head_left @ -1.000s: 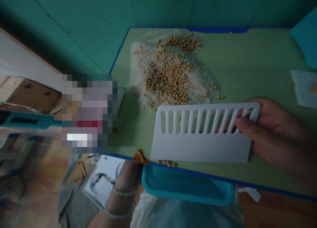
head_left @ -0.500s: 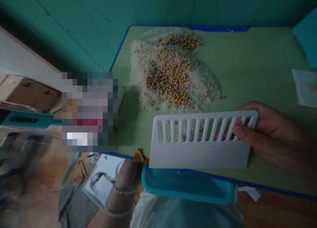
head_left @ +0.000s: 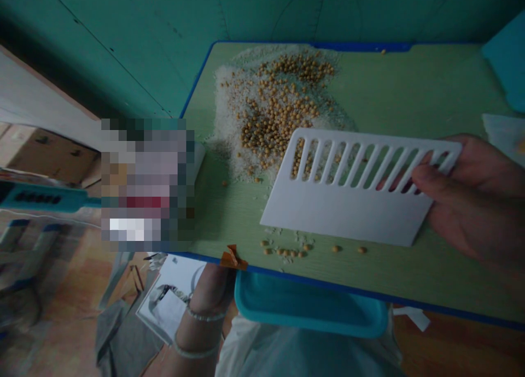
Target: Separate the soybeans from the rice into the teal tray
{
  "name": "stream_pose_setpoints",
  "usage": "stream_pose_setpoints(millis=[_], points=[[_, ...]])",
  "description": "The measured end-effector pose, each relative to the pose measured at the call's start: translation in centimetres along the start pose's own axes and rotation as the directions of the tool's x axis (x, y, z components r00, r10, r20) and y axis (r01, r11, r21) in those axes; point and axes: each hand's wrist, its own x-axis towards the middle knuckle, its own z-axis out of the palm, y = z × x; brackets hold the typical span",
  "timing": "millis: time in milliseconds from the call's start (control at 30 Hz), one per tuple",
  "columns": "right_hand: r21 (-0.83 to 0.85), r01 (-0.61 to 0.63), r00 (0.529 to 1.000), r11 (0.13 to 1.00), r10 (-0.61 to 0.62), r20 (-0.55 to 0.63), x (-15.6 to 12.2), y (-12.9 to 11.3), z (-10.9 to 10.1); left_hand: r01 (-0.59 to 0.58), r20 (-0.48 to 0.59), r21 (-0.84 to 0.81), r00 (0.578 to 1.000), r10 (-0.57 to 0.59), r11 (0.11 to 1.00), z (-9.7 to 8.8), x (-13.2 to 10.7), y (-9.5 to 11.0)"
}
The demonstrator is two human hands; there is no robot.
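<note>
My right hand grips the right end of a white slotted plastic scraper, thumb on top and fingers behind the slots. The scraper is tilted over the near side of a spread pile of yellow soybeans and white rice grains. Several soybeans and a few grains lie between the scraper and the table's near edge. Below that edge is a teal tray. At the tray's left end my left hand reaches under the tabletop, its fingers hidden.
The green tabletop has a blue rim, with brown tape on the near edge. A teal container and a clear bag stand at the right. A pixelated patch covers the left edge. Cardboard boxes are beyond.
My right hand has moved the scraper away from the near edge, up and to the right. Soybeans and grains now show near the edge. The left hand and tray stay put.
</note>
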Motion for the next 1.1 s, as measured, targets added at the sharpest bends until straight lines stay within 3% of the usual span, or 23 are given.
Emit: stream_pose_setpoints(millis=[367, 667, 1100], points=[[-0.108, 0.017, 0.98, 0.994, 0.005, 0.198, -0.31, 0.5, -0.45, 0.041, -0.02, -0.008, 0.999, -0.041, 0.999, 0.45, 0.22, 0.13], [-0.122, -0.032, 0.96, 0.992, 0.064, 0.271, -0.78, 0.29, -0.76, 0.031, -0.066, -0.011, 0.997, -0.031, 0.999, 0.56, 0.5, -0.03], [-0.228, 0.004, 0.952, 0.974, 0.066, 0.298, -0.87, 0.1, -0.83, 0.015, 0.018, -0.021, 1.0, -0.015, 1.0, 0.89, 0.62, -0.14]])
